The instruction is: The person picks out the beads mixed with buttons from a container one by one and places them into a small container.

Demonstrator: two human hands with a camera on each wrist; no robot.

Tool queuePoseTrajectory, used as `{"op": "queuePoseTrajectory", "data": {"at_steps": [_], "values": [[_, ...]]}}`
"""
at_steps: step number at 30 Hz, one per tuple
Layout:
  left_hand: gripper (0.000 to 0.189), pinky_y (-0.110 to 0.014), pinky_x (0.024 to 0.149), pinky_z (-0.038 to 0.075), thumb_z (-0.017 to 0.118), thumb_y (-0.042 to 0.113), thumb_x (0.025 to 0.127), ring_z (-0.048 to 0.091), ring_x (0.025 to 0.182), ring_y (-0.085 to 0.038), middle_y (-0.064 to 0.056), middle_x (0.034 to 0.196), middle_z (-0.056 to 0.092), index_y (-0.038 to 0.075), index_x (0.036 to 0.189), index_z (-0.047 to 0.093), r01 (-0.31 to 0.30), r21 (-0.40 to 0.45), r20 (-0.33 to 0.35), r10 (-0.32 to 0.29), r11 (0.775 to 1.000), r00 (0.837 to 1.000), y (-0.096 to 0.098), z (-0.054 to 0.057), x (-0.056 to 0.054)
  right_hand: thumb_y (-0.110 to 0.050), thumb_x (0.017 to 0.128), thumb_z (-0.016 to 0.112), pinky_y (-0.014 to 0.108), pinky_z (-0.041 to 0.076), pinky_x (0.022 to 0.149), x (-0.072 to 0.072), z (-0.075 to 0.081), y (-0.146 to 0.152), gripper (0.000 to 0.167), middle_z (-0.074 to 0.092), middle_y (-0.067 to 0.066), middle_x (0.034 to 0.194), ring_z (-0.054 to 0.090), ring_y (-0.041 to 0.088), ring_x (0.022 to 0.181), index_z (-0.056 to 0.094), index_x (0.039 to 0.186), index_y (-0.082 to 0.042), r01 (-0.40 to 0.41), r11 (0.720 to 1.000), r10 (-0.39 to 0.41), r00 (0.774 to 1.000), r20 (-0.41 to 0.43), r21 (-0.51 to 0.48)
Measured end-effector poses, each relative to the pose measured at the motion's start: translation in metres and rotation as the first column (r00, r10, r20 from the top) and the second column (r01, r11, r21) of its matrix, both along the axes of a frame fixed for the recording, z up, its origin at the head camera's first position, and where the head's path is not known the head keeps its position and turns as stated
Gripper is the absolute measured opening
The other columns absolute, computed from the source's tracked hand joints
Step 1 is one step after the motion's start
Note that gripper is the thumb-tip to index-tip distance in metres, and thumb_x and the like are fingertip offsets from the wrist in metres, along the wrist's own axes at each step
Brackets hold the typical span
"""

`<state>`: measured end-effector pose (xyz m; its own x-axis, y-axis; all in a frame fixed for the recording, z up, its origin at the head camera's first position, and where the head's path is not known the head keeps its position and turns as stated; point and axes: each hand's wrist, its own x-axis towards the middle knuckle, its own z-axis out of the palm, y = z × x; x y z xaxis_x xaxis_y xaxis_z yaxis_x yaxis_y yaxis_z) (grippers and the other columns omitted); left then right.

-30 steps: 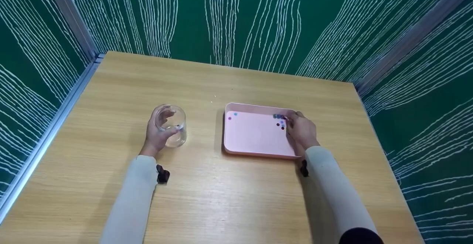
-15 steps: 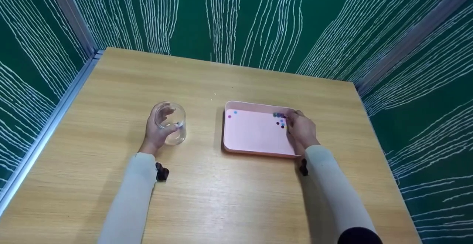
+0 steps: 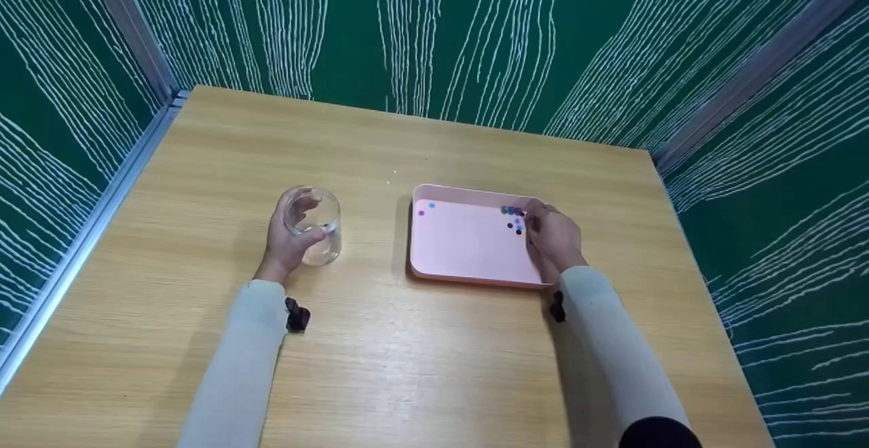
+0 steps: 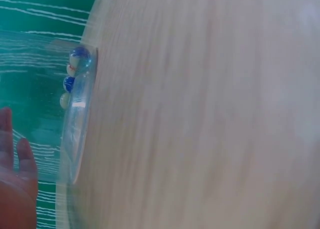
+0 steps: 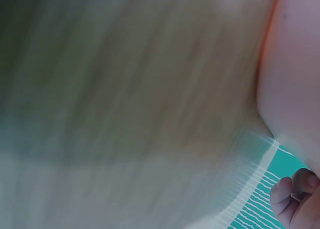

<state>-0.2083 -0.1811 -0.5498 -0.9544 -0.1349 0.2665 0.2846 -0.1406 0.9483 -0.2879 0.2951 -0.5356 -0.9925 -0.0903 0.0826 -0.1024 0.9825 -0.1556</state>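
The left hand (image 3: 285,237) curls its fingers and thumb round one clear glass jar (image 3: 326,210), which stands upright in the left half of the worktop (image 3: 380,339); four jar marbles (image 4: 79,59) show through its wall, bunched at one side of the base. The right hand (image 3: 557,234) reaches over the right wall of one pink tray (image 3: 475,251), its fingers bent and drawn narrow near the far right corner; I cannot tell whether they pinch anything. Just beside those fingers lies a cluster of loose marbles (image 3: 510,210), perhaps eight, though the hand covers part of the group and the count may be off. Two more marbles (image 3: 421,213), one pink and one blue, sit near each other at the tray's far left corner. The tray itself lies flat, right of the worktop's middle and well apart from the jar. Beyond its far left corner are two white specks (image 3: 388,182). Two pale sleeves (image 3: 234,366) come in from the near edge. Two metal posts (image 3: 125,20) rise at the worktop's far corners, before green walls (image 3: 353,34) with white lines.
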Motion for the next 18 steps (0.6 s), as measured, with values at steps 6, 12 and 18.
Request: {"op": "queuePoseTrajectory", "data": {"at_steps": [6, 12, 18], "values": [[0.073, -0.057, 0.11, 0.021, 0.07, 0.0, 0.067, 0.048, 0.122, -0.033, -0.032, 0.129, 0.051, -0.001, 0.134, 0.043, 0.023, -0.013, 0.012, -0.023, 1.0, 1.0, 0.0, 0.009, 0.004, -0.019, 0.092, 0.058, 0.047, 0.051, 0.074, -0.002, -0.001, 0.002, 0.017, 0.069, 0.01, 0.101, 0.064, 0.028, 0.083, 0.068, 0.104, -0.013, 0.003, 1.0, -0.002, 1.0, 0.028, -0.006], [0.072, -0.06, 0.109, 0.021, 0.069, -0.001, 0.066, 0.046, 0.123, -0.041, -0.037, 0.128, 0.048, -0.003, 0.133, 0.043, 0.029, -0.024, 0.007, -0.029, 0.999, 1.0, 0.004, 0.026, 0.013, -0.022, 0.091, 0.058, 0.047, 0.051, 0.078, -0.003, 0.001, 0.003, 0.021, 0.069, 0.01, 0.102, 0.061, 0.027, 0.083, 0.068, 0.108, -0.014, 0.04, 0.999, -0.037, 0.997, 0.073, -0.029], [0.072, -0.059, 0.109, 0.021, 0.069, -0.001, 0.067, 0.044, 0.124, -0.044, -0.036, 0.129, 0.048, -0.004, 0.134, 0.042, 0.032, -0.022, 0.011, -0.032, 0.999, 0.999, 0.003, 0.029, 0.015, -0.02, 0.088, 0.062, 0.047, 0.05, 0.082, -0.004, 0.003, 0.003, 0.021, 0.069, 0.01, 0.104, 0.062, 0.026, 0.087, 0.069, 0.106, -0.012, 0.074, 0.994, -0.067, 0.994, 0.085, -0.08]]}}
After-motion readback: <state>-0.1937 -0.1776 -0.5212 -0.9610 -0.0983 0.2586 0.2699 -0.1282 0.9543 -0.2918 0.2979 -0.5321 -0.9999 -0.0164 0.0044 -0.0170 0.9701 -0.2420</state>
